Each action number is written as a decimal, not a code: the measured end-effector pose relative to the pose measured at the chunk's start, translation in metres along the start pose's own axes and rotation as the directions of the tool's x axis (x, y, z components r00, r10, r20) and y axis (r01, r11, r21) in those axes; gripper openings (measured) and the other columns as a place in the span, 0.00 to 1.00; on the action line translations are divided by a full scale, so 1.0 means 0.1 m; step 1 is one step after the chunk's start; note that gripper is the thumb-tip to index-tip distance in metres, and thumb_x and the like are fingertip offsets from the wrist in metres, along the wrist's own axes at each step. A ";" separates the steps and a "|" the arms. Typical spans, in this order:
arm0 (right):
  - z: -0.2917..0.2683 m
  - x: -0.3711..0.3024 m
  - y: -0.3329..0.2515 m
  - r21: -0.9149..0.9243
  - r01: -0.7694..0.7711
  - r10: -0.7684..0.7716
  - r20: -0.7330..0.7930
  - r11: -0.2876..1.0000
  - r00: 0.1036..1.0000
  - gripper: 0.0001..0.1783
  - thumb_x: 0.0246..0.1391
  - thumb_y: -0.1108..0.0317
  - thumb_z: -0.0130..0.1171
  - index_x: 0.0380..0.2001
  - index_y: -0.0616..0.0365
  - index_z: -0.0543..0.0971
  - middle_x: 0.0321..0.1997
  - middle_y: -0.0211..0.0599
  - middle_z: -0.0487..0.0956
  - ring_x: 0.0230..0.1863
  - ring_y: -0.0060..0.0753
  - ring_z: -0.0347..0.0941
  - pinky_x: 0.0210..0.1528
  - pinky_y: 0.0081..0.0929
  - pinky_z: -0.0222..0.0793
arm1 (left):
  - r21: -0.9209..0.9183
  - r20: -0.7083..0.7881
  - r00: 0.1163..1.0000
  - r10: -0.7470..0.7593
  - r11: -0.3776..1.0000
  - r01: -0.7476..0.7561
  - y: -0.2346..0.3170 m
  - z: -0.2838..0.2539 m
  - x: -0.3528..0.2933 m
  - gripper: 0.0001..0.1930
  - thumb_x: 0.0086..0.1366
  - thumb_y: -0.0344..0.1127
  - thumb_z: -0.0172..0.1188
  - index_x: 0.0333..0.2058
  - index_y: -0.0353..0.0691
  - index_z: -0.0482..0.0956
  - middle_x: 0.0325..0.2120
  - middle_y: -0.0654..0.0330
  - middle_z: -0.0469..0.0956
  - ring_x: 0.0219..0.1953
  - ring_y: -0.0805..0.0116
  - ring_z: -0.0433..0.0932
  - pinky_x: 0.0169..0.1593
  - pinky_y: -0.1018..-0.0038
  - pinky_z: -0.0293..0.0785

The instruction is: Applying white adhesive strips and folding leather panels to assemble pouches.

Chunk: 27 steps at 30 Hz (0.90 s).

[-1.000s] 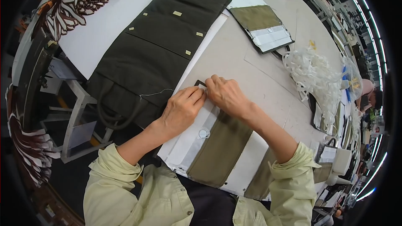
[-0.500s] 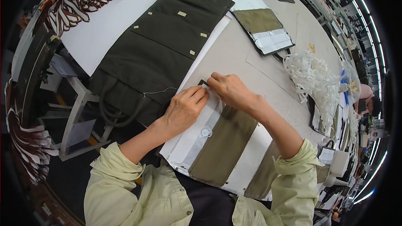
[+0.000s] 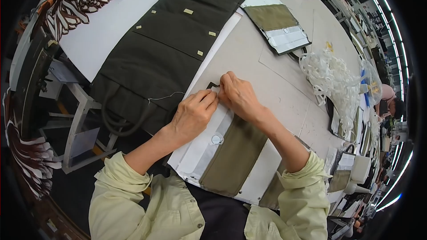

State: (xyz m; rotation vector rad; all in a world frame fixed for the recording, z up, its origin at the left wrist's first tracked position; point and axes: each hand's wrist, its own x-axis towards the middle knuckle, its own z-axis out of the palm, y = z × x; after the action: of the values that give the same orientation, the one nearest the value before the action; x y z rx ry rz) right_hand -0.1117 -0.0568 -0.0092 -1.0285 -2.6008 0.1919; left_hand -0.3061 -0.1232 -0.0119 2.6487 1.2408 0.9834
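In front of me on the table lies a white and olive bag panel point(image 3: 233, 160), with a round white disc point(image 3: 217, 139) on its pale strip. At its far corner, where a dark edge point(image 3: 212, 85) shows, both my hands meet. My left hand point(image 3: 195, 110) has its fingers closed on that corner. Right beside it, my right hand point(image 3: 239, 97) pinches the same edge between thumb and fingers. The fingers cover the exact spot, so any small item between them is hidden.
To the left lies a dark handled bag point(image 3: 155, 53) with small pale tabs and a loose white thread point(image 3: 167, 96). Farther off is another striped panel point(image 3: 275, 18). A heap of white straps point(image 3: 331, 78) sits to the right. Bundled brown-white strips point(image 3: 84, 2) lie far left.
My right wrist and forearm have shifted a little left, its fingers lifting slightly along the corner. My left hand stays at the corner. The whole view has shifted slightly.
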 end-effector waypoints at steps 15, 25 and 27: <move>-0.01 -0.18 -0.19 0.501 -0.329 0.444 -0.129 0.801 0.887 0.07 0.53 0.79 0.65 0.36 0.62 0.82 0.37 0.41 0.77 0.39 0.44 0.76 0.39 0.38 0.73 | 0.075 0.089 0.991 -0.096 0.993 0.089 -0.02 -0.14 0.15 0.18 0.57 0.22 0.60 0.48 0.31 0.84 0.46 0.55 0.80 0.48 0.57 0.78 0.48 0.64 0.78; 0.07 -0.24 -0.16 0.528 -0.231 0.410 -0.253 0.817 0.876 0.10 0.50 0.83 0.66 0.36 0.60 0.82 0.37 0.39 0.76 0.38 0.41 0.75 0.36 0.36 0.73 | -0.073 0.105 0.988 -0.110 0.990 0.117 -0.27 -0.01 0.47 0.07 0.61 0.28 0.67 0.34 0.39 0.77 0.34 0.61 0.73 0.38 0.61 0.73 0.40 0.67 0.71; 0.05 -0.24 -0.15 0.525 -0.231 0.409 -0.253 0.819 0.876 0.10 0.50 0.83 0.66 0.36 0.60 0.82 0.37 0.39 0.76 0.38 0.41 0.75 0.36 0.36 0.73 | -0.075 0.123 0.987 -0.107 0.990 0.117 -0.27 0.01 0.50 0.07 0.61 0.28 0.67 0.34 0.39 0.76 0.33 0.60 0.72 0.38 0.61 0.73 0.41 0.66 0.71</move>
State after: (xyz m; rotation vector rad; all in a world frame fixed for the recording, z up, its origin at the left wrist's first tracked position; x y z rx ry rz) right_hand -0.1071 -0.0844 -0.0163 -1.1772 -1.8904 0.6399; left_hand -0.3002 -0.0695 0.0055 2.5046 1.2787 0.8285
